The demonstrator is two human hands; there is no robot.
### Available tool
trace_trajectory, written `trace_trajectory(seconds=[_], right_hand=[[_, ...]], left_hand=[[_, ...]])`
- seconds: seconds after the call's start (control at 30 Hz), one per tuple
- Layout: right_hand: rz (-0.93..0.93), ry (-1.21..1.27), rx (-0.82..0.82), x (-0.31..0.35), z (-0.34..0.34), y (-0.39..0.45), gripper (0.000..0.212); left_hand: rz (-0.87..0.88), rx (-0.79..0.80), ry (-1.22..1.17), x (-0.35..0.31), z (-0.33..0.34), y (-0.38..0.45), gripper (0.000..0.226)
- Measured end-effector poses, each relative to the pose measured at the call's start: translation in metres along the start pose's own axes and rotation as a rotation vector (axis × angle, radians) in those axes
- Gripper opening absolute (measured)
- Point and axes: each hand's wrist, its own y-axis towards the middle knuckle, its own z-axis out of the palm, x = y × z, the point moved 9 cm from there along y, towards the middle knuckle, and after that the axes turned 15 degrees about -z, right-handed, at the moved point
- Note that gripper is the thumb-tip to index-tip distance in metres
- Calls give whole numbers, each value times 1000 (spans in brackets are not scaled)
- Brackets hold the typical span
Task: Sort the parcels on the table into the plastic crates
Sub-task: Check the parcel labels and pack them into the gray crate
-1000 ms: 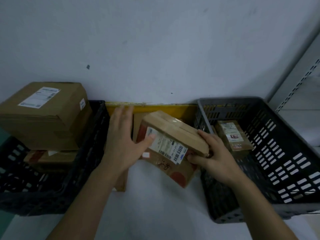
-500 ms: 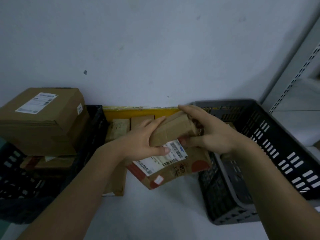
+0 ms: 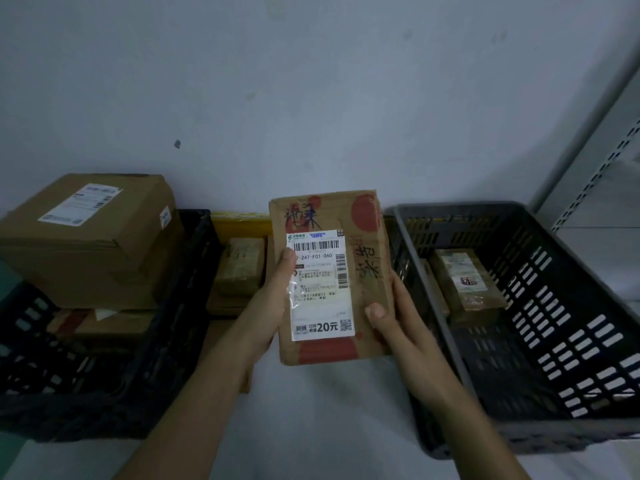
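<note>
I hold one parcel up in both hands, my left hand and right hand gripping its sides, with boxes already in the black crate and grey crate, small ones still unsorted.

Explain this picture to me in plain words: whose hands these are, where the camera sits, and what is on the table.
There is no machine here. A person wears a camera on the head, looking down at their own arms. The left hand and right hand hold a brown parcel upright, its white label facing the camera. On the table, the black crate on the left holds a large box stacked on others. The grey crate on the right holds a small parcel. More parcels sit between the crates.
</note>
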Motion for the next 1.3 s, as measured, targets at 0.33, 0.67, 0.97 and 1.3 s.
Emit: trace_trajectory(seconds=[0.33, 0.67, 0.97, 1.3], right_hand=[[115, -24, 74, -7, -26, -10, 61], [165, 35, -84, 17, -102, -15, 91], [151, -160, -250, 19, -269, -15, 61], [529, -136, 133, -129, -318, -15, 84]], left_hand=[[28, 18, 223, 4, 27, 8, 56], [67, 197, 428, 7, 101, 15, 64], [289, -113, 894, 10, 173, 54, 88], [106, -307, 1041, 101, 218, 121, 81]])
